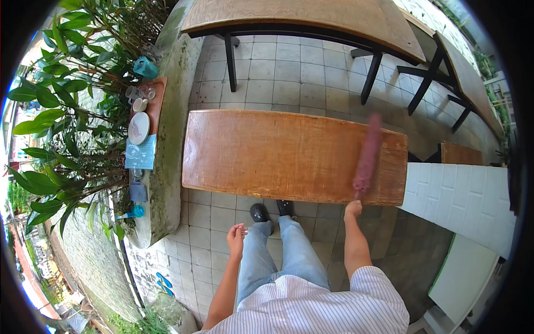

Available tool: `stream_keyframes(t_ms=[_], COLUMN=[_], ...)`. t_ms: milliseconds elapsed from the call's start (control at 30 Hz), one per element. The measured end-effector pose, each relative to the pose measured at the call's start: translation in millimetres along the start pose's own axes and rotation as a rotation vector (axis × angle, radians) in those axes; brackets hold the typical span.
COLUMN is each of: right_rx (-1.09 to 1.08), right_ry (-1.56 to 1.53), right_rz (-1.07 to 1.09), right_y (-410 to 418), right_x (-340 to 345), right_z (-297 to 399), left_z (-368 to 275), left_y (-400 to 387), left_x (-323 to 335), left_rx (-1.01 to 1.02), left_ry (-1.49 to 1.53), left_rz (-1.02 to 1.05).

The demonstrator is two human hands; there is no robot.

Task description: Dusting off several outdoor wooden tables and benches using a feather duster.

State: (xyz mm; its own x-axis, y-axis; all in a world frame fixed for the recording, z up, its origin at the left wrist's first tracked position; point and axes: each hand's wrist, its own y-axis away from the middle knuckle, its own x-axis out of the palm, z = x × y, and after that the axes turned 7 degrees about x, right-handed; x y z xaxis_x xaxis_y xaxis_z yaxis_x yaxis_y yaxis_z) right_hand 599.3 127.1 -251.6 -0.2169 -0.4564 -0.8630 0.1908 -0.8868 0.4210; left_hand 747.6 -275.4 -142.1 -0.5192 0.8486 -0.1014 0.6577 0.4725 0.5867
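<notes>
My right hand [353, 208] grips the handle of a long pink duster [369, 154], which is blurred. The fluffy head lies over the right end of a brown wooden table [267, 154], and its tip reaches the far edge. Whether it presses on the worn tabletop I cannot tell. My left hand [236, 238] hangs in front of the table's near edge beside my leg, holding nothing, with its fingers loosely bent and a little apart.
A mossy concrete ledge [169, 137] at left bears a tray [159, 94], a plate [139, 128], cups and a blue spray bottle [135, 211], beside leafy plants [46, 96]. Another wooden table [300, 12] stands beyond. A white brick wall [457, 190] adjoins at right. Blue flip-flops [164, 284] lie on the tiles.
</notes>
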Motion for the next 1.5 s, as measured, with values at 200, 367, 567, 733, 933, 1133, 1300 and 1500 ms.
stream_keyframes(t_ms=[200, 367, 567, 733, 933, 1133, 1300, 1500], right_rx=[0.531, -0.645, -1.041, -0.544, -0.784, -1.283, -0.545, 0.778], right_ry=[-0.477, 0.125, 0.767, 0.266, 0.485, 0.816, 0.409, -0.863], right_rz=[0.345, 0.473, 0.596, 0.413, 0.468, 0.347, -0.035, 0.836], right_y=[90, 215, 341, 389, 447, 348, 204, 200], right_x=[95, 145, 137, 206, 202, 149, 112, 148], right_z=[-1, -13, 70, 49, 38, 33, -39, -40], left_z=[5, 10, -22, -13, -16, -43, -50, -37], left_y=[4, -12, -35, -62, -77, -78, -76, -75], left_x=[-23, -28, -117, -198, -257, -241, -209, -186], left_rx=[-0.054, 0.007, 0.008, 0.014, -0.05, -0.082, -0.056, -0.086], left_ry=[0.022, 0.017, -0.014, 0.038, 0.014, 0.056, -0.017, -0.088], left_rz=[-0.072, 0.097, 0.07, -0.093, -0.198, -0.106, 0.064, 0.003])
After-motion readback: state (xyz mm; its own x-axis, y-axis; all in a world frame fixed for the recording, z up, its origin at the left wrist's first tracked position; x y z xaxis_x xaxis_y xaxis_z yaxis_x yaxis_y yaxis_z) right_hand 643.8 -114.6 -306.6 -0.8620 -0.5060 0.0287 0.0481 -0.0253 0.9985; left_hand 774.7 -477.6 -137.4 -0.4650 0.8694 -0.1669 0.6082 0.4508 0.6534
